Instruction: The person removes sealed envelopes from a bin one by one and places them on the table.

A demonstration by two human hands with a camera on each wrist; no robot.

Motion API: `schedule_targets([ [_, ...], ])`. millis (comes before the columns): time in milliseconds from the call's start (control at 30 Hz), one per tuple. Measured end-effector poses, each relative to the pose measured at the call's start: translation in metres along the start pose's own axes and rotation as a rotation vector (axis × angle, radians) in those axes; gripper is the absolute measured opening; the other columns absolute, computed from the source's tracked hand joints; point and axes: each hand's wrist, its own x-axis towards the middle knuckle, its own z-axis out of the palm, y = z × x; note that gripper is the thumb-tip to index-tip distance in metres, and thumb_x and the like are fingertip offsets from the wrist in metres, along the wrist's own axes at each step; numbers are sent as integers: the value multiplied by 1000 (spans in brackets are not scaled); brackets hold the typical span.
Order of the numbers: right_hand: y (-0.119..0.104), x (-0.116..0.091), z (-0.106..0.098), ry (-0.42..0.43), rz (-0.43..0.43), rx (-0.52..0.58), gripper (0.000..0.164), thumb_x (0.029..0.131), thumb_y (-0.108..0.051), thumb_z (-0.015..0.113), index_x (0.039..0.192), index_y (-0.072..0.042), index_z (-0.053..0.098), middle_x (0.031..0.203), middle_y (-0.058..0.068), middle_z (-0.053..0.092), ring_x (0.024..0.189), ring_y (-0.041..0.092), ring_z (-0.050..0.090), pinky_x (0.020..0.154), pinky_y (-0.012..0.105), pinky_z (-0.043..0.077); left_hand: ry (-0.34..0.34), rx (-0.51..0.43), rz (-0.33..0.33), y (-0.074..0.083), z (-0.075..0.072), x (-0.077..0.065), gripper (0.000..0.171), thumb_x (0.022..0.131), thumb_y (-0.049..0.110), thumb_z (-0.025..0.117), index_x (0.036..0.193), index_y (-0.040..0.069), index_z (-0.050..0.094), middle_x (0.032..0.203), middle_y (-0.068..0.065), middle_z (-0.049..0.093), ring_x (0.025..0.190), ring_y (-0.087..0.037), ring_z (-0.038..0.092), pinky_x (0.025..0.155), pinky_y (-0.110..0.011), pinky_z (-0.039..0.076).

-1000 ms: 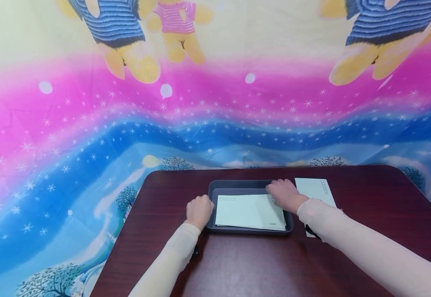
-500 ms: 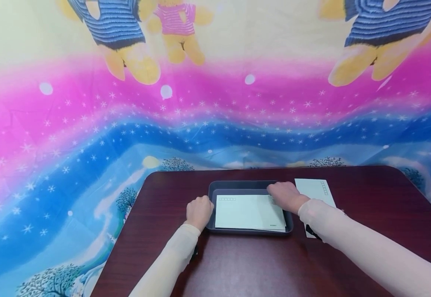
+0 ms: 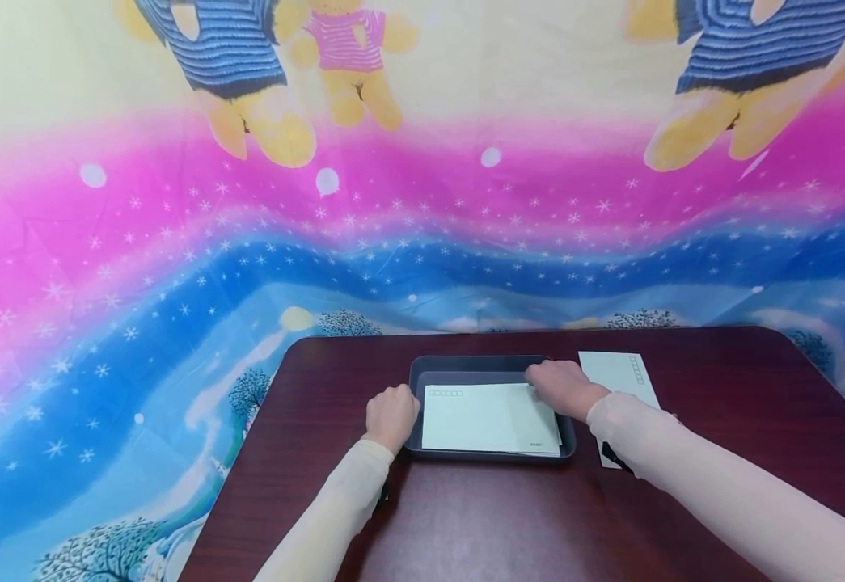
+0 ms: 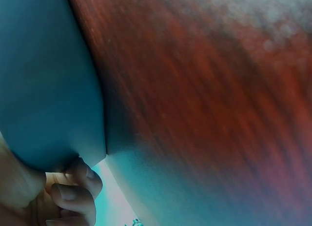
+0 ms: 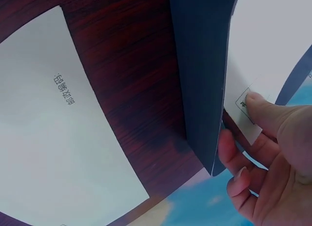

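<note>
A dark grey tray point(image 3: 480, 363) lies on the table and holds a small stack of white envelopes point(image 3: 487, 416). At the tray's left side is my left hand point(image 3: 390, 416); in the left wrist view its curled fingers point(image 4: 73, 199) grip the tray's edge by a corner. My right hand point(image 3: 562, 386) reaches over the tray's far right corner. In the right wrist view, its thumb point(image 5: 265, 109) presses on the printed corner of an envelope point(image 5: 263, 50), with fingers beneath, pinching it. How many envelopes it pinches, I cannot tell.
Another white envelope point(image 3: 611, 372) lies on the table right of the tray, partly covered by the right forearm. The dark red-brown table point(image 3: 466, 517) has its far edge against a colourful printed cloth point(image 3: 422, 202).
My right hand has lowered very slightly at the tray's far right corner. The left hand, the tray and the envelope beside it look unmoved.
</note>
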Motion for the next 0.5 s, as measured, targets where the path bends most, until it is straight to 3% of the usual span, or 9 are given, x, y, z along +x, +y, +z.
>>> schedule_targets([
  [500,4,-1,4,-3,4,78,8,95,-10,67,89,-12,71,65,-3,58,55,12,47,55,28,33,2,-12,1,0,-1,-1,40,94,17,63,56,15,52,47,0,45,42,-13,40,43,-32,40],
])
